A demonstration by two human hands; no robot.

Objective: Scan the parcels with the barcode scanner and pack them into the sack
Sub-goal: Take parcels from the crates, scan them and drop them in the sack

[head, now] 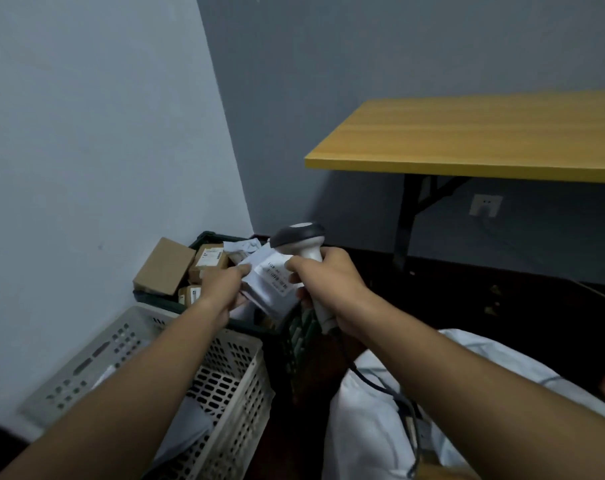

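Two risks stand out: the white parcel (270, 282), pinched at its edge by the left hand (221, 285), may sag so the label misses the beam, or slip into the dark crate (204, 237) unscanned. The right hand (329, 278) grips the barcode scanner (303, 237) upright over the parcel; both forearms reach forward above the crate's near rim; the white sack (374, 410) lies below the right arm.

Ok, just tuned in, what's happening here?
The person's left hand holds a white labelled parcel over the dark crate of cardboard boxes. The right hand grips the barcode scanner just above the parcel's label. The white sack lies open at lower right, waiting.
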